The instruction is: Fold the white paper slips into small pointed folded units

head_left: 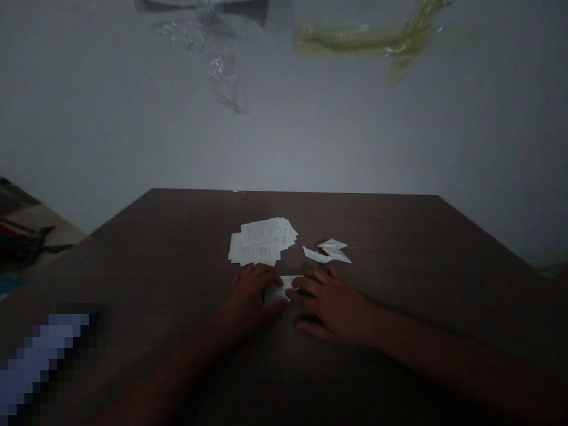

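Note:
A small piece of printed paper (275,292) lies on the table between my two hands. My left hand (252,299) holds its left side, with the thumb on the near edge and the index finger at the far edge. From the right, my right hand (331,302) reaches over the paper with fingers spread, its fingertips touching the right side. Part of the paper is hidden under the fingers. Just beyond my left hand is a loose, fanned pile of printed paper slips (261,241). Several folded paper pieces (331,251) lie beyond my right hand.
The dark brown table (190,219) meets a pale wall (284,136) at its far edge. Clear tape (224,68) and yellowish tape (355,40) stick to the wall. A blurred-out bluish object (44,355) is at the lower left. Dark clutter (26,242) shows beyond the left edge.

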{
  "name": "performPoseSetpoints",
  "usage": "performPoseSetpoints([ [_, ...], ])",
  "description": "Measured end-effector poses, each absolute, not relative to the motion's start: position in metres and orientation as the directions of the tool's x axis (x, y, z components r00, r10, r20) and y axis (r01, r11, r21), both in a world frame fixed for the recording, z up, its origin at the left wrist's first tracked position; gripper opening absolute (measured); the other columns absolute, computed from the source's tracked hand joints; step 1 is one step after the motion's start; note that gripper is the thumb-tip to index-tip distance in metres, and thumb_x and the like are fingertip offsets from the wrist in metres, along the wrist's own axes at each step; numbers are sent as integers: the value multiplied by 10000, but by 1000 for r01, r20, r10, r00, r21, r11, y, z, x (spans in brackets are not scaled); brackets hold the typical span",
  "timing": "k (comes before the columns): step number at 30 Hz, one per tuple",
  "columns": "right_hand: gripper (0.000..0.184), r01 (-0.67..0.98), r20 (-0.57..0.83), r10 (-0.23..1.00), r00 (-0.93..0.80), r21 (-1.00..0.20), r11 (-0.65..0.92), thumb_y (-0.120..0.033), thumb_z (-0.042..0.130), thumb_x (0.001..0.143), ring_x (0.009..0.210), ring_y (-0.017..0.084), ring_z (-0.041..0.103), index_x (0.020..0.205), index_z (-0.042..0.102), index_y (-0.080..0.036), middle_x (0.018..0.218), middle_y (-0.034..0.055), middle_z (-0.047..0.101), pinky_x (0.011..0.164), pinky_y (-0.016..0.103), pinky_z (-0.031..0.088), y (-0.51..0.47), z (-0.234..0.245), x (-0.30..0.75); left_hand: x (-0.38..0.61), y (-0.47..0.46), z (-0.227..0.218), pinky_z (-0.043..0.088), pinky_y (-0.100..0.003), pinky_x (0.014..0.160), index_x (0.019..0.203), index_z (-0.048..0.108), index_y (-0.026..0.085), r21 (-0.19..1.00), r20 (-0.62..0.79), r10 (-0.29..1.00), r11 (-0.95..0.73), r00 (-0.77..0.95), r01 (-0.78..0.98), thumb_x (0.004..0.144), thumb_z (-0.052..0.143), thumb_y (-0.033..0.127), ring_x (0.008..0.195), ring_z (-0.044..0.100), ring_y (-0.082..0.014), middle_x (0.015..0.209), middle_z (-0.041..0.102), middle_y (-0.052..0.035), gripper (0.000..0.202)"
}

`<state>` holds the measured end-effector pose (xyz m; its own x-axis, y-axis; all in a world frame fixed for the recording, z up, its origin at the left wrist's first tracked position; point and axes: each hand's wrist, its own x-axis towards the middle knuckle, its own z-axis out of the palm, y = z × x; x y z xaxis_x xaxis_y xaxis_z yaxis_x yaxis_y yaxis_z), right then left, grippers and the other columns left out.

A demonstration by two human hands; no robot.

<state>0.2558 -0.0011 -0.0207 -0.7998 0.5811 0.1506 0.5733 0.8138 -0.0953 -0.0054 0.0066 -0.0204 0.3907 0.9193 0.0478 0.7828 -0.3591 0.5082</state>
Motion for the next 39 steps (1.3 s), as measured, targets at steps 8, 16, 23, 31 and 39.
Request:
performPoseSetpoints([
  [8,573,557,148,567,-810,-102,824,-547,730,1112,1342,407,643,1566,693,-200,1534,137,746,1103,608,511,0,-22,256,-4,5,-17,488,-650,1197,1280,797,243,490,38,914,-369,404,789,920,833,203,1365,683,-398,1385,774,-96,364],
  [16,582,566,129,580,-804,-130,814,-536,727,1110,1316,407,650,1582,688,-197,1529,151,750,1106,610,509,0,-21,255,-4,5,-14,521,-644,1164,1208,842,272,478,43,904,-392,425,786,937,826,248,1320,700,-396,1338,785,-84,273],
  [23,450,549,174,559,-811,-105,829,-513,715,1114,1352,428,631,1476,782,-254,1518,164,742,1104,633,510,-2,-18,257,-5,7,-15,545,-638,1159,1187,847,298,470,61,902,-403,427,785,928,857,289,1306,713,-399,1314,799,-78,259],
  [31,414,604,197,599,-776,-40,796,-549,742,1101,1371,424,606,1468,801,-366,1518,139,723,1099,627,500,3,-20,266,-4,6,-16,514,-668,1202,1225,841,269,447,24,903,-394,429,803,927,843,266,1371,680,-405,1390,775,-96,298],
  [39,358,709,167,702,-692,-23,704,-511,734,1105,1404,468,587,1385,854,-323,1514,175,722,1109,676,482,10,-15,276,-6,7,-20,502,-657,1210,1215,848,293,468,43,907,-389,419,793,908,860,246,1383,670,-410,1405,773,-96,311],
])
